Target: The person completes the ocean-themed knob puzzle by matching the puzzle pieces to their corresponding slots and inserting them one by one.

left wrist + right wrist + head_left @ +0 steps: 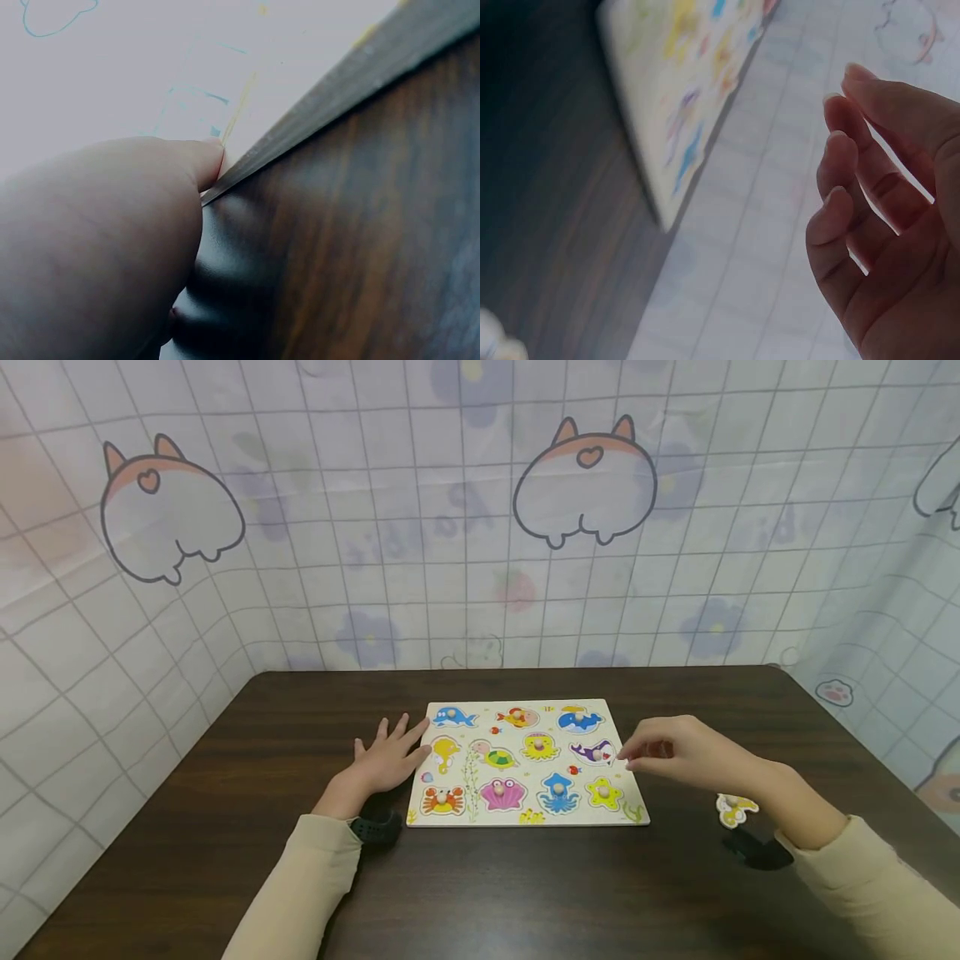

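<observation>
A pale wooden peg puzzle board (517,823) with sea-animal pieces lies on the dark table. My left hand (386,758) is spread flat at its left side, fingertips on the edge; in the left wrist view the thumb (206,161) touches the board's edge. Over the right edge hovers my right hand (675,745), thumb and fingers loosely curved with nothing between them, as the right wrist view also shows. Nearest to its fingertips is the purple shark piece (594,752). Below that piece sits a yellow starfish piece (604,793).
A loose yellow-and-white knobbed piece (737,810) lies on the table beside the right forearm. Dark devices are strapped at the left wrist (377,828) and right wrist (757,850). A white grid-patterned curtain (465,568) stands behind the dark wooden table (480,893).
</observation>
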The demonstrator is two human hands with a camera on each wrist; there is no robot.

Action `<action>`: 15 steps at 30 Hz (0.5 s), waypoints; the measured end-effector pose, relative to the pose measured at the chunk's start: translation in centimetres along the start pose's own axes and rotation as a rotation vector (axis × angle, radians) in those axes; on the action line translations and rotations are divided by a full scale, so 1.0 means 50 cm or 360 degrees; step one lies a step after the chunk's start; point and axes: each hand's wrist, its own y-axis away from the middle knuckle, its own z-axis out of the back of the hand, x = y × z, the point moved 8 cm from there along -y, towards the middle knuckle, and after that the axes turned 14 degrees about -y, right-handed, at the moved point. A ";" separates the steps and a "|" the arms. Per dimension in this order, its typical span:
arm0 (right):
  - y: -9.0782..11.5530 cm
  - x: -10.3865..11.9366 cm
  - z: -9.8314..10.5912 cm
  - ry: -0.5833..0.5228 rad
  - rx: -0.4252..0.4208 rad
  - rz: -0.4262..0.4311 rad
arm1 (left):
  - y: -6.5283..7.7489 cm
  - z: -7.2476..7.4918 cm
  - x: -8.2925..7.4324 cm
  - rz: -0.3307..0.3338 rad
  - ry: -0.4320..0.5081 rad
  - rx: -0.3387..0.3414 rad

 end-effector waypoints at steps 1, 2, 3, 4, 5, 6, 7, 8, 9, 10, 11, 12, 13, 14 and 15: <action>0.010 -0.008 0.006 -0.0004 -0.0001 -0.0021 | 0.001 0.000 0.000 -0.0004 0.0005 -0.0008; 0.019 -0.015 0.011 -0.0008 0.0000 -0.0031 | 0.001 0.000 0.000 -0.0006 0.0007 -0.0015; 0.028 -0.023 0.016 -0.0014 0.0009 -0.0046 | 0.001 0.000 0.001 -0.0001 0.0004 -0.0015; 0.037 -0.031 0.022 -0.0026 0.0017 -0.0061 | 0.001 0.000 0.002 0.0002 -0.0002 -0.0017; 0.046 -0.038 0.027 -0.0034 0.0030 -0.0077 | 0.002 0.000 0.003 0.0005 -0.0006 -0.0019; 0.055 -0.047 0.032 -0.0045 0.0034 -0.0102 | 0.002 0.000 0.003 0.0007 -0.0010 -0.0020; 0.064 -0.056 0.037 -0.0053 0.0038 -0.0131 | 0.001 -0.001 0.004 0.0011 -0.0016 -0.0020; 0.072 -0.063 0.043 -0.0054 0.0038 -0.0152 | 0.001 -0.001 0.004 0.0012 -0.0017 -0.0020; 0.081 -0.073 0.048 -0.0052 0.0035 -0.0182 | 0.000 -0.001 0.005 0.0012 -0.0016 -0.0020; 0.090 -0.081 0.054 -0.0049 0.0025 -0.0210 | 0.000 -0.001 0.004 0.0009 -0.0012 -0.0020; 0.099 -0.089 0.059 -0.0039 0.0021 -0.0237 | -0.001 -0.002 0.004 0.0009 -0.0008 -0.0019; 0.107 -0.097 0.064 -0.0037 0.0013 -0.0267 | -0.001 -0.002 0.003 0.0006 0.0000 -0.0019; 0.115 -0.105 0.068 -0.0033 0.0016 -0.0293 | -0.001 -0.001 0.002 0.0004 0.0004 -0.0019; 0.123 -0.112 0.072 -0.0025 0.0013 -0.0320 | -0.001 -0.002 0.002 0.0010 0.0007 -0.0013; 0.130 -0.119 0.075 -0.0025 0.0017 -0.0356 | -0.001 -0.003 0.002 0.0015 0.0007 -0.0008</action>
